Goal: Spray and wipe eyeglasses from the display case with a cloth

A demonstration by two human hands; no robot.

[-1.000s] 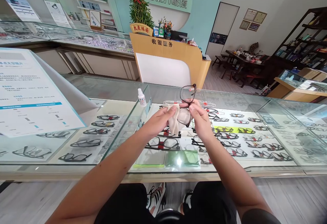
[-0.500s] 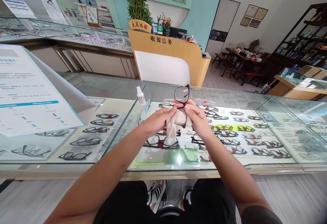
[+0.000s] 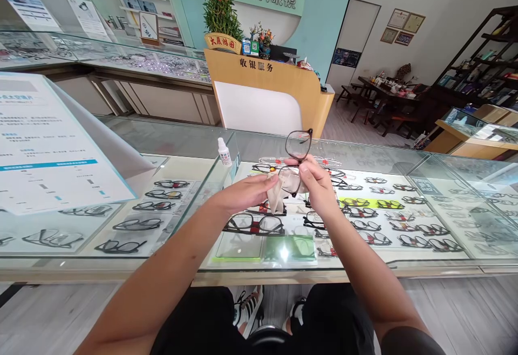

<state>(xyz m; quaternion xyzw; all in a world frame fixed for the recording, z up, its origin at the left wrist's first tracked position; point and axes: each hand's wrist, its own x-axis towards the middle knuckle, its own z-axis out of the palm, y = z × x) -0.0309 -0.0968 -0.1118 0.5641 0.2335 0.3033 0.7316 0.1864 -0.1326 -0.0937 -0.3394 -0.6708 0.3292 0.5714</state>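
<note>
Dark-rimmed eyeglasses [image 3: 298, 145] are held up on end above the glass counter, one lens over the other. My right hand [image 3: 318, 181] pinches them near the bridge, fingers closed. The lower lens lies against a pale beige cleaning cloth [image 3: 275, 197]. My left hand [image 3: 250, 192] holds that cloth, thumb on top and fingers partly hidden beneath it. A small white bottle [image 3: 224, 151] stands on the counter to the left, beyond my left hand.
Rows of display glasses [image 3: 254, 224] lie beneath the glass counter top [image 3: 340, 263]. On the left stands a large printed card [image 3: 60, 144]. A white chair back [image 3: 257, 104] and a wooden cashier desk [image 3: 315, 90] are across the counter.
The eyeglasses and my right hand have shifted slightly right and tilted. My left hand's fingers have straightened, and the cloth now hangs lower on the left.
</note>
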